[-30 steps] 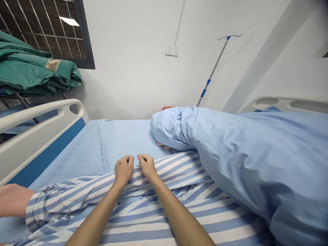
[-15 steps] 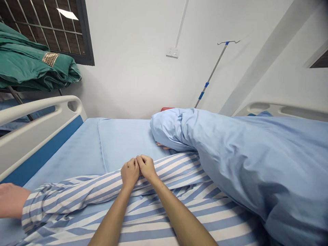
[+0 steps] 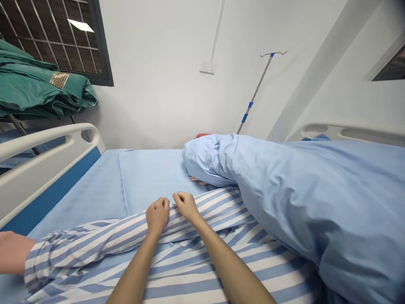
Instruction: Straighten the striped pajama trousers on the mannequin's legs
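My left hand and my right hand are curled on a fold of blue-and-white striped hospital clothing, a small gap between them. Both seem to pinch the cloth. The striped sleeve runs left to another person's hand lying at the bottom left edge. A pale blue quilt covers the right side of the bed and hides most of that person. Only a few fingers show beneath its rolled edge.
A blue fitted sheet covers the mattress. A white and blue bed rail stands on the left, with another at the right. Behind are an IV pole, a wall socket, a folded green blanket and a barred window.
My hands, touching half a second ago, have parted slightly. The view has also shifted a little, so the room sits slightly further left in the frame.
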`<state>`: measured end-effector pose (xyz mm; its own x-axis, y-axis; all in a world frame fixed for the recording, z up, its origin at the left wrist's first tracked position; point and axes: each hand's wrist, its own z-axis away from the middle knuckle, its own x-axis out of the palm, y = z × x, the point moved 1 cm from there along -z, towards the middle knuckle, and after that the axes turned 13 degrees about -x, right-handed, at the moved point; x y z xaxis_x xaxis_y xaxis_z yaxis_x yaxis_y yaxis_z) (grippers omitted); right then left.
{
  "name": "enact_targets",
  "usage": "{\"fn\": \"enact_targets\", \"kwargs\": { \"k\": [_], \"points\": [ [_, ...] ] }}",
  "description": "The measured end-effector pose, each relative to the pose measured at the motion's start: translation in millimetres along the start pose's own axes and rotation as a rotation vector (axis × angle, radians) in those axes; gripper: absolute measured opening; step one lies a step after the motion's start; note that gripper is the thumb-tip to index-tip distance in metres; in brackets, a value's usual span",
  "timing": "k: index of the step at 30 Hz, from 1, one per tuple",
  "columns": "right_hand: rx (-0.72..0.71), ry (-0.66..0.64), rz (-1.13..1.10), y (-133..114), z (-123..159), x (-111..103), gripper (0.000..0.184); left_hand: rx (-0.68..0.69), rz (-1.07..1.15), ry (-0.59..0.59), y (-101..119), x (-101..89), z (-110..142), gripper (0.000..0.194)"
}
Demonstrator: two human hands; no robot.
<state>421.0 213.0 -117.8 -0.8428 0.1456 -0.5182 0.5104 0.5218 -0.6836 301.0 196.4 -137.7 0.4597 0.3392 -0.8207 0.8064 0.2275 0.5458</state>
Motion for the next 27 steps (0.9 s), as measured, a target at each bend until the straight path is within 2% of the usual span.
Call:
{"fn": "enact_targets", "kwargs": {
  "k": [5, 8, 12, 15, 17, 21, 25, 27],
  "points": [
    [0.021, 0.046, -0.072, 6.2, 2.3, -0.1, 0.04, -0.019, 0.023, -0.055, 1.0, 0.3, -1.4, 0.031],
    [0.036, 0.088, -0.145, 6.1, 0.4, -2.1, 0.039, -0.044, 0.107, -0.09, 11.1, -5.6, -5.2, 0.032],
    [0.079, 0.115, -0.251, 7.4, -2.2, -4.9, 0.039, -0.037, 0.427, -0.077, 38.6, -14.9, -10.5, 0.036],
    [0.104, 0.143, -0.305, 8.7, -3.2, -5.7, 0.039, -0.103, 0.64, -0.09, 50.6, -8.6, -8.6, 0.036],
    [0.11, 0.146, -0.313, 9.2, -3.1, -4.7, 0.039, -0.124, 0.614, -0.11, 49.5, 2.2, -4.1, 0.035],
    [0.104, 0.125, -0.246, 9.4, -1.4, 0.5, 0.039, -0.089, 0.393, -0.09, 38.3, 19.9, 5.1, 0.035],
    [0.096, 0.109, -0.098, 3.0, 0.6, -0.4, 0.039, -0.074, 0.324, -0.105, 34.6, 19.8, 7.3, 0.033],
    [0.043, 0.08, 0.03, -5.0, 1.2, -6.9, 0.038, -0.059, 0.307, -0.118, 35.4, 17.3, 7.4, 0.032]
  ]
}}
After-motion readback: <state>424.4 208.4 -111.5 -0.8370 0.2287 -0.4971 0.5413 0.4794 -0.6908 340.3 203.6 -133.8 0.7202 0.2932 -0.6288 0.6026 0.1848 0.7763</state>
